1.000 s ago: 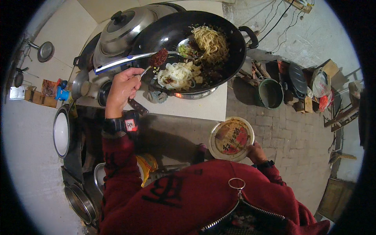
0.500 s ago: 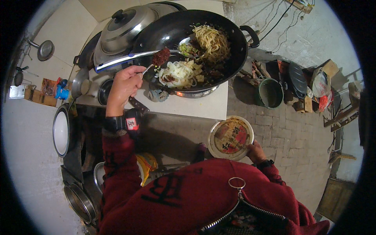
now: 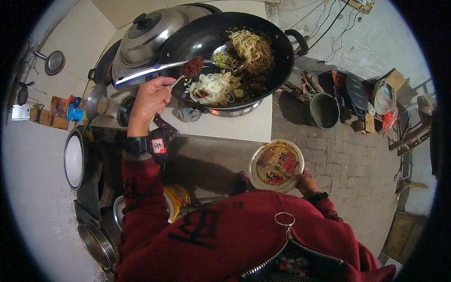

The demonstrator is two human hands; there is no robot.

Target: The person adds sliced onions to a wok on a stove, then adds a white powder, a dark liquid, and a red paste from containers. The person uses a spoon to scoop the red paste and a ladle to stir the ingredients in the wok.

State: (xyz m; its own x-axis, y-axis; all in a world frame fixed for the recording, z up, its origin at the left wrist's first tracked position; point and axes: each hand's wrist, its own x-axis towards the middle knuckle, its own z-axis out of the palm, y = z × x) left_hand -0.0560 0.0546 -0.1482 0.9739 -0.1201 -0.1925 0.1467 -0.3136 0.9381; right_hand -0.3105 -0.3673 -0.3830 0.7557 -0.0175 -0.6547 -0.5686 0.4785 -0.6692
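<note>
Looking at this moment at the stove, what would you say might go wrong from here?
The left hand holds a spoon heaped with dark red paste above the wok; a jolt might drop some onto the white counter. A flame glows under the wok, close to that wrist, so a burn seems possible. The right hand holds a round tub out over the brick floor; it could slip.

Uneven indoor light, heavy fisheye bend, sharp centre.

You see a round picture with a black surround; counter edges and floor bricks curve toward the rim. Light falls from above, bright on the wall (image 3: pixel 37 155) and the lid (image 3: pixel 150 35), which shows glare. Deep shadow lies under the counter (image 3: pixel 244 124). The wok (image 3: pixel 225 51) reads dark. Rim detail is soft.
</note>
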